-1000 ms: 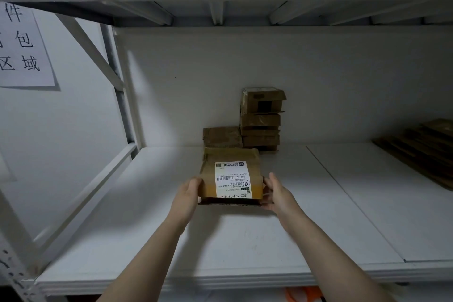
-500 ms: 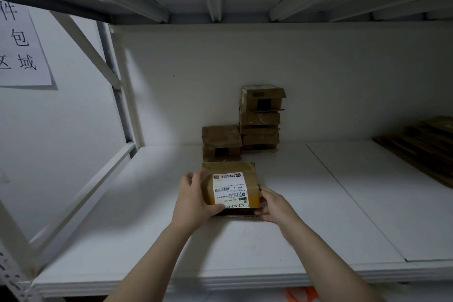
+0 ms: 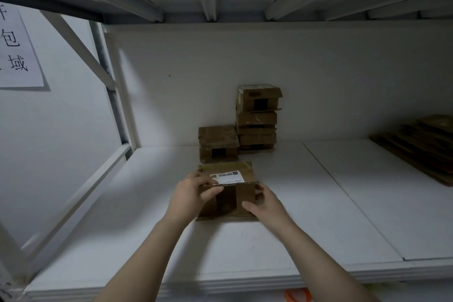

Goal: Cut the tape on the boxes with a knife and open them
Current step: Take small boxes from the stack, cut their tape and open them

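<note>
Box (image 3: 245, 195): brown corrugated cardboard, matt, creased, serrated edges. Tape (image 3: 226, 201) down its front: darker, faint sheen. Label (image 3: 229, 176): smooth white paper. Stack (image 3: 257, 119) and lone box (image 3: 218, 141) behind: same dull cardboard, rough, scuffed, taped. Shelf (image 3: 245, 250): white board, smooth, matt, lightly scuffed. Frame (image 3: 81, 49): white-painted metal. Sign (image 3: 19, 51): matt white paper. Flat sheets (image 3: 421, 144): brown matt cardboard.

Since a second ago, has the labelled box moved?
Yes. The labelled box dropped below the lone box behind it, which it earlier overlapped, and tipped label-up.
</note>
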